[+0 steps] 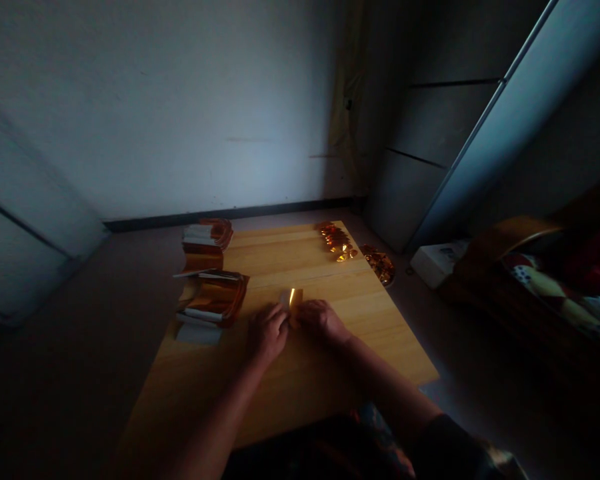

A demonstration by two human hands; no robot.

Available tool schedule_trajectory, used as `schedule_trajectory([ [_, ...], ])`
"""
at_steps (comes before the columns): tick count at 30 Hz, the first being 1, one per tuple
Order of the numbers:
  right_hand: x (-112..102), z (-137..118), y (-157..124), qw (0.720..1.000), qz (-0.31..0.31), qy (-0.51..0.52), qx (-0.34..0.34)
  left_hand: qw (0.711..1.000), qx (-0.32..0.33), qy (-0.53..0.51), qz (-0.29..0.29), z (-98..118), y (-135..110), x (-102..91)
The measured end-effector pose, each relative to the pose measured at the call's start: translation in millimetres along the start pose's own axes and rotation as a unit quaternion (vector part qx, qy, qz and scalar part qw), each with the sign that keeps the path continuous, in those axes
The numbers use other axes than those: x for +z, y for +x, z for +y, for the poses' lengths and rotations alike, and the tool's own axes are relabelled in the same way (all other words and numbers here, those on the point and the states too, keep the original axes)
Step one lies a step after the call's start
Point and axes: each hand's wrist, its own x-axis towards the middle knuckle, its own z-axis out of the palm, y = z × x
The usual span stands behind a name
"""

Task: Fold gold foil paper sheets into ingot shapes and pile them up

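A sheet of gold foil paper (295, 299) lies at the middle of the wooden table (275, 257), shiny gold on its right part and greyish on its left. My left hand (270, 328) grips its left edge with curled fingers. On the other side, my right hand (324, 320) is closed at the sheet's right edge, fingers bent over it. The lower part of the sheet is partly hidden between the hands. Dim light leaves the fingertips hard to make out.
Stacks of gold foil paper (215, 293) lie along the table's left edge. Folded gold pieces (334, 239) form a row at the far right corner. Beyond that edge sits a container of gold pieces (379, 263). A white box (437, 262) and a wooden chair (517, 233) stand right.
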Motion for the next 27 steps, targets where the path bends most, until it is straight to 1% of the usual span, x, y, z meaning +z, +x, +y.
schedule_trajectory([
  [7,-3.5,3.2,2.4,1.0,-0.009,-0.028,-0.009,0.996,0.075,0.001,-0.044,-19.5,-1.9,-5.4],
  [12,-5.6,0.7,5.2,0.999,-0.021,-0.045,-0.002,0.99,0.117,-0.001,-0.073,-25.5,-2.8,-14.5],
  [14,-6.1,-0.5,6.4,0.998,-0.026,-0.048,0.005,0.989,0.127,0.001,-0.069,-24.4,-2.7,-18.5],
  [17,-5.9,-1.7,9.4,0.996,-0.05,-0.064,0.023,0.988,0.149,0.004,-0.05,-21.2,-1.8,-22.6],
  [19,-4.9,-2.1,11.8,0.994,-0.067,-0.083,0.039,0.985,0.164,0.001,-0.045,-20.7,-1.4,-22.7],
  [22,-2.1,-3.2,15.1,0.99,-0.077,-0.108,0.052,0.982,0.178,-0.015,-0.053,-24.0,-1.9,-19.4],
  [27,0.6,-8.1,18.5,0.988,-0.069,-0.122,0.07,0.984,0.164,-0.037,-0.064,-30.0,-4.9,-14.5],
])
